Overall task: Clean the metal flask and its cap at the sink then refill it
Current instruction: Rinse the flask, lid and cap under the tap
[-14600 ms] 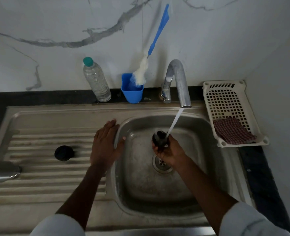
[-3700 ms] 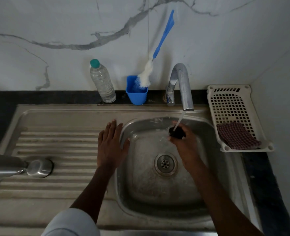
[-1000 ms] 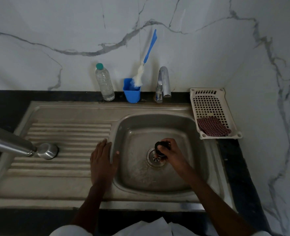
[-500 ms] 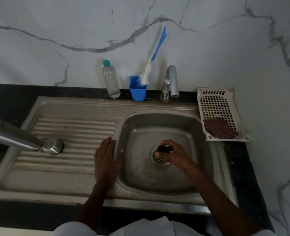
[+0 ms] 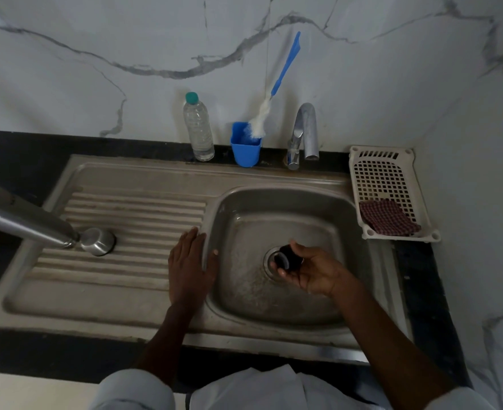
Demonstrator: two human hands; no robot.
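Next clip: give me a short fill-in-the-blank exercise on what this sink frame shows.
1. The right hand holds the black ____ over the drain.
2. The left hand rests flat on the rim of the ____.
3. The metal flask lies on its ____ on the drainboard.
4. The brush stands in a ____ cup.

Missing words: cap; sink; side; blue
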